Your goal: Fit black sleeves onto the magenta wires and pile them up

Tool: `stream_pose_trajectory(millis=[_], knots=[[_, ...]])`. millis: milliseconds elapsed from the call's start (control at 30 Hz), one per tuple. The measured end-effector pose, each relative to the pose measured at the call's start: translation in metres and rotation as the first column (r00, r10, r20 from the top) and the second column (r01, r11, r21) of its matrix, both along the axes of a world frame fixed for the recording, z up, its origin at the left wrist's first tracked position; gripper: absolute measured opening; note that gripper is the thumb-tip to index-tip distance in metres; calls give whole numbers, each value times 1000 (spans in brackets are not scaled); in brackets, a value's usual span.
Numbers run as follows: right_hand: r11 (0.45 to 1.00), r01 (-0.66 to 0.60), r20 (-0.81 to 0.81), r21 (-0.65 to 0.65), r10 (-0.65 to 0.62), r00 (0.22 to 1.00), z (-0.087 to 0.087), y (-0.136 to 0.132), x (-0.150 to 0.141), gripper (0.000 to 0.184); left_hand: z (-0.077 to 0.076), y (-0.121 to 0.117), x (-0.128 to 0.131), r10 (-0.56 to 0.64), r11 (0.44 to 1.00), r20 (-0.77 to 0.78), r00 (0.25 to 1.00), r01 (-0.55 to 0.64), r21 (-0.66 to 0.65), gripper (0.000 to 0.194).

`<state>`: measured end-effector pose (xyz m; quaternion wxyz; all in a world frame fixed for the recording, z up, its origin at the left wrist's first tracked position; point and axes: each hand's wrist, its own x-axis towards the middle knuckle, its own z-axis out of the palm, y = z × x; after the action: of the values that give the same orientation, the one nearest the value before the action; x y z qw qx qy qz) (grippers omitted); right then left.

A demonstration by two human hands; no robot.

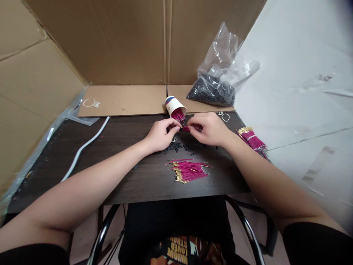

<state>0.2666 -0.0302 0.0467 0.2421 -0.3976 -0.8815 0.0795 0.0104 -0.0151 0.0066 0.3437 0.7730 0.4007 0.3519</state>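
Note:
My right hand [209, 129] is closed around a few magenta wires [185, 129], whose ends stick out toward the left. At those ends my left hand [163, 134] pinches with thumb and forefinger; what lies in the pinch is too small to make out. Just behind the fingers a paper cup [174, 104] lies tipped over, with more magenta wires [178, 115] in its mouth. Short black tubes [173, 147] are scattered below both hands. Nearer the table's front edge is a loose pile of magenta wires with gold-coloured ends [190, 170].
A clear plastic bag of black pieces [213, 88] stands on cardboard [124, 101] at the back right. A banded wire bundle [252, 139] lies at the right edge. Pale rubber bands [225, 117] and a white tube [85, 145] are on the dark table [149, 184].

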Motion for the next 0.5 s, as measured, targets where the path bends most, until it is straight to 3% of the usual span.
stream_pose_trajectory(millis=[500], knots=[[999,-35,-53,-7,34,998,-6,2,-5,23,1,-2,0,-3,999,-27,1000,4,38,16]])
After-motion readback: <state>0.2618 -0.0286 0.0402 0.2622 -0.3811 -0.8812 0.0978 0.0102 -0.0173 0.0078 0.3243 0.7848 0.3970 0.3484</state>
